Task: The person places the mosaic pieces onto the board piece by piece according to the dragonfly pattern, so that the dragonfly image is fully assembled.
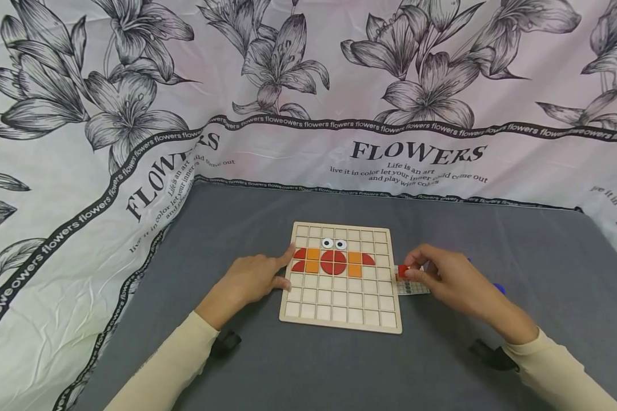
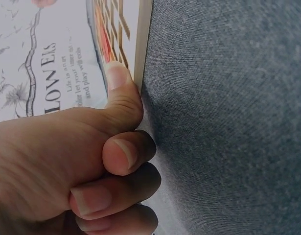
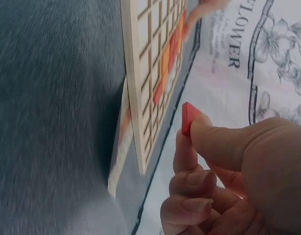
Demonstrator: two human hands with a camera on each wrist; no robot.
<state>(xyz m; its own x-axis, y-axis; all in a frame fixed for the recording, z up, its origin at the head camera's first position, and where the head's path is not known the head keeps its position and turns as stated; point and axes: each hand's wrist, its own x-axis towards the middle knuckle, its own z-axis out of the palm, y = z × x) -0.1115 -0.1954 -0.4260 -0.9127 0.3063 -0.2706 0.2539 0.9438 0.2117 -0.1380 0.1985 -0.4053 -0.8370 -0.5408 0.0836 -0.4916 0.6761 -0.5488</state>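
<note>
A pale wooden grid board (image 1: 340,328) carries red and orange tiles in two rows near its upper part, with two white eye discs (image 1: 334,244) above them. My left hand (image 1: 247,278) is at the board's left side; its index finger and thumb touch the edge, spread apart, while the other fingers are curled in the left wrist view. Between thumb and index finger, my right hand (image 1: 449,277) pinches a small red tile (image 3: 186,119) just off the board's right edge. The tile's full outline is partly covered by the fingertips.
A printed pattern card (image 1: 413,288) juts out from under the board's right side. Blue pieces (image 1: 500,288) lie partly hidden behind the right hand. Grey cloth (image 1: 236,217) covers the table, with a flower-printed curtain (image 1: 308,148) behind and to the left.
</note>
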